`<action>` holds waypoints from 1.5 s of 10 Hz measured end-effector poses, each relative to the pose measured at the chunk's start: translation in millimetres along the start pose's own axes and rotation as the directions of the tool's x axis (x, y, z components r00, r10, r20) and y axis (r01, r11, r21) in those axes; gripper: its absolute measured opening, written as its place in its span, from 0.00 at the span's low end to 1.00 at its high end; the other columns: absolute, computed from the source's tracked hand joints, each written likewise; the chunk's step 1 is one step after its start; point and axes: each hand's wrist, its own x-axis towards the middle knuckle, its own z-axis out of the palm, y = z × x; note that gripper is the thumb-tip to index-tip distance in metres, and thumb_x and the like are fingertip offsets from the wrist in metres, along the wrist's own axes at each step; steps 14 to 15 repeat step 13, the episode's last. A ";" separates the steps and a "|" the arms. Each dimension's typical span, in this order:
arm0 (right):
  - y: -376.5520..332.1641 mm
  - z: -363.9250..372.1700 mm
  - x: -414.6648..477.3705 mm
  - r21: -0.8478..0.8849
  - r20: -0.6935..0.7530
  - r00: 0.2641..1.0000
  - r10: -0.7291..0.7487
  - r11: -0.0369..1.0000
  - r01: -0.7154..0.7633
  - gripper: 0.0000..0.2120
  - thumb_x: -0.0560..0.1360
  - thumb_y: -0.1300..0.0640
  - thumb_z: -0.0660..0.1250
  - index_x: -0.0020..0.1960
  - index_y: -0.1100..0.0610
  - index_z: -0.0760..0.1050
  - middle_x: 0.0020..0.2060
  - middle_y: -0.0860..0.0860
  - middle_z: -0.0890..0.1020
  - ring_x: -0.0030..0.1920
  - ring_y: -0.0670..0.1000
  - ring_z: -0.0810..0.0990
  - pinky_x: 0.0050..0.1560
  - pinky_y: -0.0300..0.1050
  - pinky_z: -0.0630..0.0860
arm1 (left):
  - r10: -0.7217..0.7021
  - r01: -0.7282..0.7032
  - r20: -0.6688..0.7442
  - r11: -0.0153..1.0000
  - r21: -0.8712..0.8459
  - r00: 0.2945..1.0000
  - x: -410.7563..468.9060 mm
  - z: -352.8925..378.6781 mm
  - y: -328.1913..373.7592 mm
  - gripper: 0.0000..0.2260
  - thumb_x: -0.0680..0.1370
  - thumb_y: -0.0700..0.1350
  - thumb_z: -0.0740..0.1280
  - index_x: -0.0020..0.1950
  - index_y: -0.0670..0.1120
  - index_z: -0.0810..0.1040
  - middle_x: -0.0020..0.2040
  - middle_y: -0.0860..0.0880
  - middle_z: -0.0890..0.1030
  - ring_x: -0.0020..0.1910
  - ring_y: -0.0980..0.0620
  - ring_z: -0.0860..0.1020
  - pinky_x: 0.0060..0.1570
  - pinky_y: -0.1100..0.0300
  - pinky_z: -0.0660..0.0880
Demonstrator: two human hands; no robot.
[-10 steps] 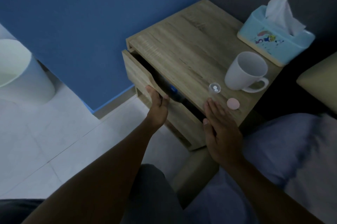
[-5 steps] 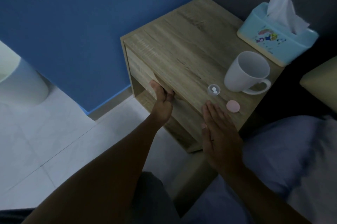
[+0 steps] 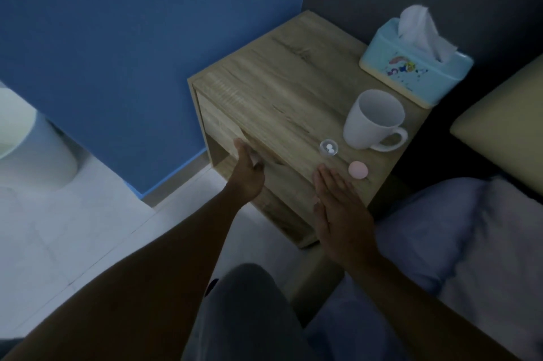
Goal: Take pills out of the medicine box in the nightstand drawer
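The drawer (image 3: 223, 128) of the nightstand (image 3: 279, 87) is being pressed flush by the left hand (image 3: 248, 172), whose fingers are loosely spread and flat against the drawer front, nothing being pinched; the medicine box is presumably shut inside, since it cannot be seen. The right hand (image 3: 338, 211) is being held open, fingers together, palm down at the near edge of the surface, probably to steady the nightstand against the push. Two white pills (image 3: 329, 148) are being kept in a small clear cup (image 3: 328, 148) on the surface, just beside a white mug (image 3: 373, 119), likely placed close for swallowing with a drink. A pink cap (image 3: 358, 169) is lying near the cup.
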 end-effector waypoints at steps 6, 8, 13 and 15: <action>-80.4 -97.4 14.2 0.174 0.352 0.935 0.037 0.979 -0.104 0.26 0.84 0.47 0.48 0.78 0.59 0.62 0.78 0.55 0.62 0.79 0.53 0.58 0.78 0.51 0.56 | 0.225 -0.222 0.101 0.619 0.753 0.969 -151.2 -112.0 109.1 0.30 0.83 0.49 0.57 0.81 0.44 0.48 0.82 0.45 0.51 0.81 0.48 0.49 0.78 0.49 0.53; -111.1 -135.4 65.7 0.193 0.227 0.974 -0.015 0.981 -0.030 0.22 0.84 0.53 0.51 0.72 0.60 0.70 0.75 0.56 0.69 0.77 0.54 0.64 0.77 0.50 0.60 | 0.311 -0.268 0.106 0.541 0.797 0.944 -137.8 -135.1 162.1 0.26 0.84 0.51 0.50 0.81 0.43 0.52 0.82 0.45 0.52 0.81 0.48 0.50 0.78 0.52 0.51; -125.6 -310.6 332.9 0.017 -0.012 0.984 0.175 0.984 -0.175 0.26 0.85 0.58 0.51 0.81 0.60 0.49 0.81 0.55 0.50 0.81 0.55 0.46 0.78 0.48 0.43 | 0.320 -0.427 0.306 0.443 0.788 0.897 37.1 -210.9 440.3 0.26 0.85 0.47 0.49 0.81 0.43 0.44 0.82 0.47 0.44 0.81 0.51 0.43 0.79 0.53 0.44; -125.6 -310.6 332.9 0.017 -0.012 0.984 0.175 0.984 -0.175 0.26 0.85 0.58 0.51 0.81 0.60 0.49 0.81 0.55 0.50 0.81 0.55 0.46 0.78 0.48 0.43 | 0.320 -0.427 0.306 0.443 0.788 0.897 37.1 -210.9 440.3 0.26 0.85 0.47 0.49 0.81 0.43 0.44 0.82 0.47 0.44 0.81 0.51 0.43 0.79 0.53 0.44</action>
